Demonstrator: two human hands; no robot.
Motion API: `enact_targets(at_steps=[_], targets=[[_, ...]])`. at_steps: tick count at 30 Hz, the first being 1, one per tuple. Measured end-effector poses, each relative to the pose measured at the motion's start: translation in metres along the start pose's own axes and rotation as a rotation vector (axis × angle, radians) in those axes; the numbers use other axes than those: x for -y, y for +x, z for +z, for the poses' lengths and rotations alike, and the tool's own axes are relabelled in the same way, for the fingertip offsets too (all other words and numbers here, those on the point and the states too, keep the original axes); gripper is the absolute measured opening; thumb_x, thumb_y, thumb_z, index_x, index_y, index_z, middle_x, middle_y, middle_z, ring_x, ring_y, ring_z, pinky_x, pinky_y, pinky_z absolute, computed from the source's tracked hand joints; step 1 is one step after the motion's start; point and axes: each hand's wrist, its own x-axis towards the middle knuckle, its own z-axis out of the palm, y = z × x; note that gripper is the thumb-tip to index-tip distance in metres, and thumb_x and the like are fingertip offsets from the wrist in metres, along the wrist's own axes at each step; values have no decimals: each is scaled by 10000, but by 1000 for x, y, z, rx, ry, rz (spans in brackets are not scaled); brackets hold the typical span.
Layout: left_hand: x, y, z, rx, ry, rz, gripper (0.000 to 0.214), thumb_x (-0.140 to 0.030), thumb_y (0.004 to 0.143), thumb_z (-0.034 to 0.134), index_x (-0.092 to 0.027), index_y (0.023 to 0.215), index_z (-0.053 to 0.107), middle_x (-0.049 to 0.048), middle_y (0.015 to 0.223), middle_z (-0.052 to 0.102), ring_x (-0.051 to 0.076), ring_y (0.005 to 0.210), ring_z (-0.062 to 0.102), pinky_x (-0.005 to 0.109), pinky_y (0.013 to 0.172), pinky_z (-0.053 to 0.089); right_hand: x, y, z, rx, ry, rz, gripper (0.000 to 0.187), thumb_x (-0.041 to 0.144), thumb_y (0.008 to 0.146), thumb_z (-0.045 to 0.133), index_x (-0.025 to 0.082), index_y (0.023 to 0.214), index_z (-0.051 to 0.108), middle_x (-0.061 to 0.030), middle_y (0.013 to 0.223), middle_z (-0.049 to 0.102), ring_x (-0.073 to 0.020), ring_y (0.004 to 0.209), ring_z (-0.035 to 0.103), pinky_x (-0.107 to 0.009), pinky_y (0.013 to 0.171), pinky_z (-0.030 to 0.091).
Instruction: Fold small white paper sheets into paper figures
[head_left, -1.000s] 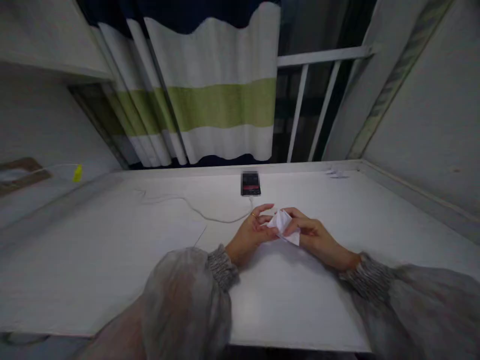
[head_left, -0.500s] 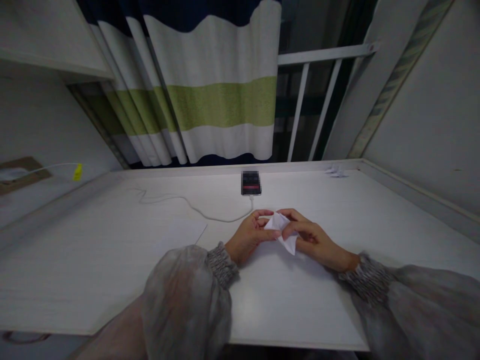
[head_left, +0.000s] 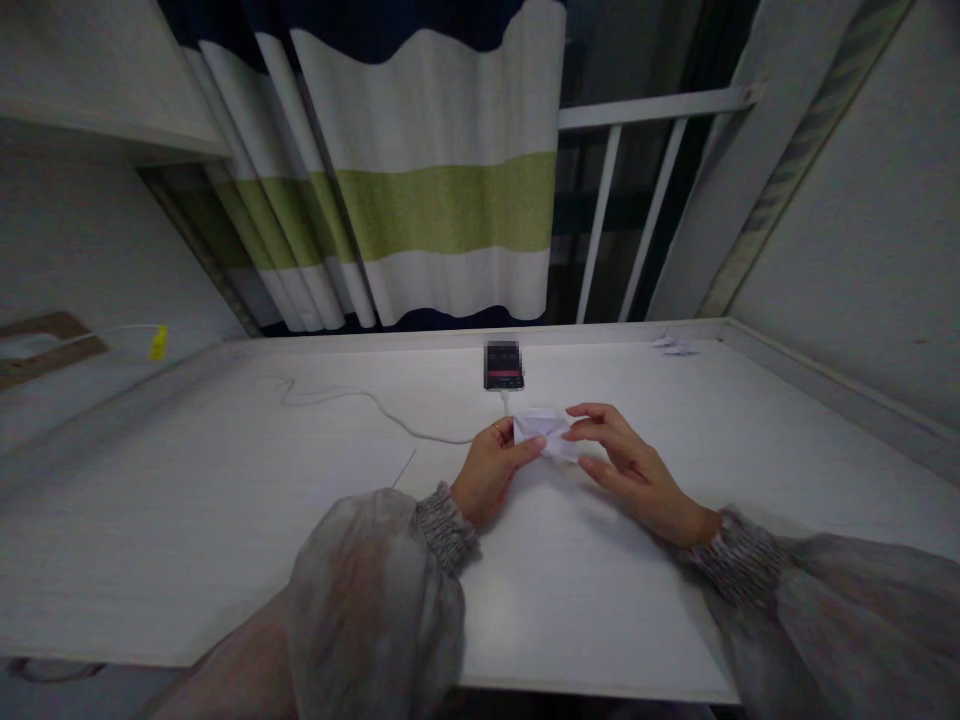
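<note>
A small piece of folded white paper (head_left: pixel 545 432) is held over the white desk (head_left: pixel 225 520) between both hands. My left hand (head_left: pixel 491 475) pinches its left side with thumb and fingers closed. My right hand (head_left: pixel 626 465) grips its right side with thumb and forefinger, the other fingers stretched below. Both wrists wear grey gathered sleeves.
A phone (head_left: pixel 502 365) lies just beyond the hands, with a white cable (head_left: pixel 360 398) trailing left across the desk. A flat white sheet (head_left: pixel 367 465) lies left of my left hand. Small folded paper figures (head_left: pixel 673 344) sit at the far right corner. A striped curtain (head_left: pixel 435 190) hangs behind.
The folded paper has been turned from a pointed shape hanging down to a flatter shape held higher and further away. Both hands shifted slightly forward with it.
</note>
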Motion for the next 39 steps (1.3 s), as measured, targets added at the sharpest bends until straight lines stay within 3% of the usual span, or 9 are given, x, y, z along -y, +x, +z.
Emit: enact_targets(at_steps=[7, 16, 27, 32, 39], targets=[[1, -1, 0, 17, 24, -24, 347, -187, 599, 710, -98, 916, 602, 76, 902, 650, 153, 826, 588, 301, 845, 391, -4, 2, 13, -12, -187, -38, 154, 228, 769, 562, 228, 922, 541, -80, 1067, 426, -210, 1047, 435, -394, 902, 392], [5, -2, 1, 51, 44, -10, 405, -246, 574, 731, -97, 925, 594, 73, 867, 647, 163, 822, 575, 316, 834, 396, -6, 3, 16, -19, -10, 95, 76, 294, 784, 542, 218, 784, 547, -50, 1023, 459, -183, 1015, 469, -355, 903, 376], [16, 4, -2, -88, 204, 109, 265, -241, 565, 715, -134, 770, 585, 4, 744, 616, 113, 684, 534, 254, 708, 405, -1, 5, 19, -16, -119, 105, 126, 245, 815, 466, 195, 713, 522, -70, 983, 467, -186, 938, 479, -332, 783, 422], [16, 7, -4, -73, 238, 127, 277, -244, 576, 708, -132, 791, 576, 13, 776, 612, 118, 714, 532, 262, 725, 403, -5, 6, 20, -11, -145, 88, 120, 227, 820, 447, 196, 715, 494, -71, 961, 464, -178, 907, 481, -326, 777, 417], [14, 5, -1, -65, 138, 111, 387, -122, 510, 726, -131, 843, 527, 11, 792, 607, 112, 728, 550, 262, 739, 407, -3, 6, 21, -6, -154, 80, 130, 234, 822, 442, 197, 703, 478, -73, 946, 484, -174, 856, 498, -320, 729, 427]])
